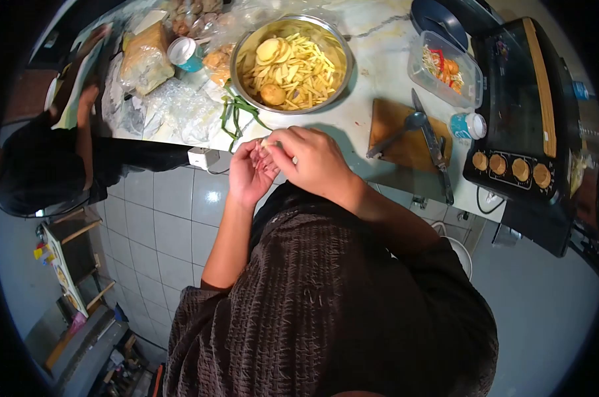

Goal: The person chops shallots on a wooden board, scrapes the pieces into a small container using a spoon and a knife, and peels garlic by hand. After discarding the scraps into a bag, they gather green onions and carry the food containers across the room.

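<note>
Both my hands meet at the table's front edge, in front of the steel bowl (240, 92) of cut potato sticks, with slices and a whole potato on top. A small pale piece (264, 142), perhaps a garlic clove, is pinched between my fingertips; its kind is not clear. My left hand (250, 173) is palm up with fingers curled around the piece. From the right, my right hand (316, 159) closes over it, thumb and finger together. Green chilies or beans (237, 114) lie just beyond my left fingers.
Right of the bowl, a knife (432, 135) and spoon (415, 121) rest on a wooden board (399, 152). A plastic container (468, 92), blue-white cup (468, 126) and oven (518, 106) stand farther right. Plastic bags (174, 109) lie left, near another person's arm (84, 126). A white plug (202, 157) sits at the edge.
</note>
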Motion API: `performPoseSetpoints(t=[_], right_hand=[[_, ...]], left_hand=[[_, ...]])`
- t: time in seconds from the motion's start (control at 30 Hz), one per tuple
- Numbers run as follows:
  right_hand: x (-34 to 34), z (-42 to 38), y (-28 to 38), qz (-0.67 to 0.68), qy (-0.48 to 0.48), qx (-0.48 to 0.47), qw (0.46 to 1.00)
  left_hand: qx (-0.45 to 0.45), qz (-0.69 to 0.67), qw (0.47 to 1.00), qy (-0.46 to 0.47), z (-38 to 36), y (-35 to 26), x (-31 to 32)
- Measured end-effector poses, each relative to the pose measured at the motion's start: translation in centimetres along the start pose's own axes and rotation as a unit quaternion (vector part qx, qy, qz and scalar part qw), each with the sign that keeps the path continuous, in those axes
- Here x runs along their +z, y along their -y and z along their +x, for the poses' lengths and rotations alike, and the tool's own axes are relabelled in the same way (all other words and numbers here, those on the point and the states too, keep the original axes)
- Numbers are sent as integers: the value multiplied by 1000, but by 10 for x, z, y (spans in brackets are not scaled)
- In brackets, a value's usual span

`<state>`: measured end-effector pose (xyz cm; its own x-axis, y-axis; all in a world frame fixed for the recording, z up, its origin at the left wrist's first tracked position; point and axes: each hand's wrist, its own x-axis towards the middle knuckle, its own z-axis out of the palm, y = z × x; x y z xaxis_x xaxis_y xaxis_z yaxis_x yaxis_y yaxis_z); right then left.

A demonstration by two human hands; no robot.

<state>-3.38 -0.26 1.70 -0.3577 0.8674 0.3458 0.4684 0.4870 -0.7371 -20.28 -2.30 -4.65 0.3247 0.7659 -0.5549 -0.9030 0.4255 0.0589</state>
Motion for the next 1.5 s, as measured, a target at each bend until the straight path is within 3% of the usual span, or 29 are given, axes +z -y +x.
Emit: performPoseSetpoints(t=[0.03,0.1,0.17,0.2,0.23,0.3,0.37,0.47,0.57,0.7,0.8,0.9,1.1,1.17,1.2,1.3,1.37,1.43,1.5], right_hand=[[-4,-4,4,0,-1,-25,1000],[-16,-10,7,-6,-4,-50,999],[-29,-18,8,-51,-34,-18,998],[-35,-22,4,-69,-40,-6,997],[-40,-26,-2,-68,-40,-8,997],[-47,-33,-14,-41,-66,35,996],[-49,-37,-25,-46,-52,84,994],[-27,-42,-39,-39,-56,97,993],[9,-34,-34,-43,-56,53,996],[64,-7,-20,-61,12,77,995],[102,18,-4,-182,34,129,974],[131,41,7,-195,11,204,959],[163,54,-2,-259,-76,220,937],[159,54,-8,-287,-11,245,926],[157,50,-9,-283,-54,224,931],[143,37,-11,-247,-65,198,946],[131,25,-4,-226,-96,217,945],[110,13,5,-98,-173,166,966],[84,0,18,-63,-188,181,963]], left_hand=[[13,29,995,-90,6,9,9],[8,75,994,-84,3,25,39],[-85,-8,996,23,12,29,33],[-46,16,997,-55,16,37,35],[-44,16,997,-55,16,38,32],[-96,-30,990,102,12,38,24],[-92,-33,991,93,6,36,16],[-94,-67,987,110,-6,23,3],[-66,-60,991,101,-19,1,-6],[-52,-46,994,79,-41,-39,-20],[-57,-23,996,64,-59,-71,-29],[-57,-2,997,53,-73,-99,-41],[-99,-1,995,32,-80,-133,-58],[-107,14,994,18,-79,-140,-59],[-117,20,993,28,-78,-142,-59],[-143,43,988,32,-73,-144,-56],[-156,59,986,25,-70,-141,-51],[-188,68,980,5,-64,-135,-44],[-208,79,975,6,-55,-127,-41]])
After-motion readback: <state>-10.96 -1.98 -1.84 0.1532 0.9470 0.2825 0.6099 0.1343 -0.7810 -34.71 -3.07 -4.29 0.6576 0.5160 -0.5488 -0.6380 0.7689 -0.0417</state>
